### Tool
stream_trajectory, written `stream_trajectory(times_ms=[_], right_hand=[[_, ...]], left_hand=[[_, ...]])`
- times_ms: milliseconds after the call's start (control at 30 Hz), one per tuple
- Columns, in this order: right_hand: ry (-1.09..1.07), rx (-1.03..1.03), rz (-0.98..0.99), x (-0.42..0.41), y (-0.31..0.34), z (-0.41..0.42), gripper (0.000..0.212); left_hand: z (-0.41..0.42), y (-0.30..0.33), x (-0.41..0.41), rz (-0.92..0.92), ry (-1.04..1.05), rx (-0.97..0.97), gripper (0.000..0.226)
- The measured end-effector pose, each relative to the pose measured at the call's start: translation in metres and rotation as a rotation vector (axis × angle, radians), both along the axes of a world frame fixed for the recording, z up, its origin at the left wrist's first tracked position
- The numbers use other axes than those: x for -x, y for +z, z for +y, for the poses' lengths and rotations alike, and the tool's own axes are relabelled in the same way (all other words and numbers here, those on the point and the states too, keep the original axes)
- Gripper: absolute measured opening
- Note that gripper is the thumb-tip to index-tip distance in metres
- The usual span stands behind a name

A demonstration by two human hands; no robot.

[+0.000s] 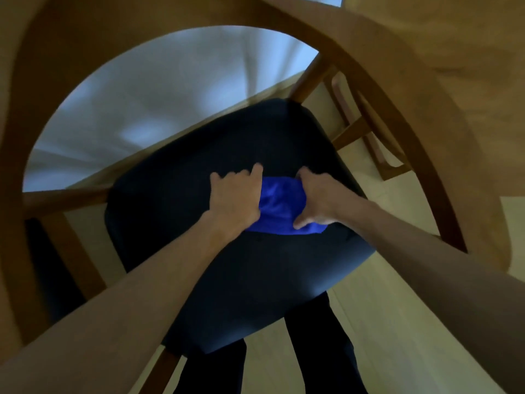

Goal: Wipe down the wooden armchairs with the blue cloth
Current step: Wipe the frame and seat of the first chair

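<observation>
A pale wood-look floor (383, 351) runs under the scene, with a white, softly folded curtain or sheet (159, 100) filling the space behind, seen through the chair's back. A wooden armchair with a broad curved backrest and arm rail (377, 89) arches over the view, blurred by closeness, and its dark navy padded seat cushion (241, 265) sits below in the middle. On that cushion, toward its far right part, lies the bright blue cloth (274, 206), bunched into a loose fold. The left hand (235, 197) rests on the cloth's left edge, knuckles up and fingers bent down onto the seat; whether it actually pinches the fabric cannot be told. The right hand (316, 199) grips the cloth's right side, thumb pressed on the near edge and fingers curled over the far edge. Both bare forearms reach in from the lower corners. Dark trouser legs (321, 351) show beneath the seat's near edge.
</observation>
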State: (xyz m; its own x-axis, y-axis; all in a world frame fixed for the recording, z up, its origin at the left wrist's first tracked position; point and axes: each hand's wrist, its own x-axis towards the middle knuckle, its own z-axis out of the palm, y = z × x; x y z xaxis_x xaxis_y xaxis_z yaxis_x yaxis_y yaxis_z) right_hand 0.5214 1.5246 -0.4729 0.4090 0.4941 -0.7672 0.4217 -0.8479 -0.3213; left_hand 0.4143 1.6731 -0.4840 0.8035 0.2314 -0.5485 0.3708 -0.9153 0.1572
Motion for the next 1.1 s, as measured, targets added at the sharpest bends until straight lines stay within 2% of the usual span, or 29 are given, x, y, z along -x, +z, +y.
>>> stream_trajectory(times_ms=[100,167,267,300,400,500,567,600,667,733,800,867,933,1033,1100], right_hand=[[0.160,0.087,-0.030,0.010,-0.002,-0.002,0.068],[0.240,0.040,-0.077,0.015,-0.001,-0.005,0.060],[0.332,-0.021,-0.049,0.021,0.001,-0.018,0.074],[0.326,-0.038,-0.009,0.025,0.002,-0.022,0.072],[0.249,-0.122,0.022,0.038,0.001,-0.032,0.051],[0.165,-0.146,0.078,0.045,0.000,-0.035,0.055],[0.165,-0.127,0.115,0.038,0.004,-0.032,0.070],[0.198,-0.119,0.071,0.032,0.006,-0.030,0.073],[0.212,-0.164,-0.139,0.015,0.011,-0.032,0.066],[0.079,-0.263,-0.373,-0.002,0.016,-0.041,0.060],[-0.060,-0.314,-0.523,-0.017,0.014,-0.054,0.059],[-0.156,-0.299,-0.598,-0.026,0.008,-0.067,0.057],[-0.191,-0.263,-0.621,-0.026,-0.003,-0.077,0.057],[-0.207,-0.215,-0.459,-0.006,-0.020,-0.085,0.069],[-0.241,-0.209,-0.392,0.007,-0.026,-0.088,0.076]], left_hand=[[-0.005,0.006,0.000,0.152,-0.070,-0.018,0.049],[-0.001,0.010,-0.002,0.168,-0.167,-0.006,0.054],[0.008,0.016,0.006,0.237,-0.294,0.153,0.067],[0.009,0.018,0.011,0.249,-0.308,0.191,0.068],[0.001,0.020,0.032,0.177,-0.262,0.210,0.061],[-0.013,0.020,0.044,0.135,-0.180,0.165,0.066],[-0.016,0.020,0.036,0.177,-0.187,0.170,0.066],[-0.016,0.021,0.029,0.189,-0.191,0.179,0.063],[-0.015,0.023,0.005,0.085,-0.185,0.112,0.062],[-0.016,0.023,-0.029,-0.157,-0.176,0.002,0.067],[-0.024,0.021,-0.067,-0.346,-0.221,0.024,0.062],[-0.036,0.016,-0.097,-0.425,-0.288,0.106,0.052],[-0.046,0.004,-0.110,-0.437,-0.343,0.162,0.049],[-0.057,-0.017,-0.096,-0.347,-0.369,0.151,0.050],[-0.062,-0.024,-0.072,-0.343,-0.315,0.132,0.050]])
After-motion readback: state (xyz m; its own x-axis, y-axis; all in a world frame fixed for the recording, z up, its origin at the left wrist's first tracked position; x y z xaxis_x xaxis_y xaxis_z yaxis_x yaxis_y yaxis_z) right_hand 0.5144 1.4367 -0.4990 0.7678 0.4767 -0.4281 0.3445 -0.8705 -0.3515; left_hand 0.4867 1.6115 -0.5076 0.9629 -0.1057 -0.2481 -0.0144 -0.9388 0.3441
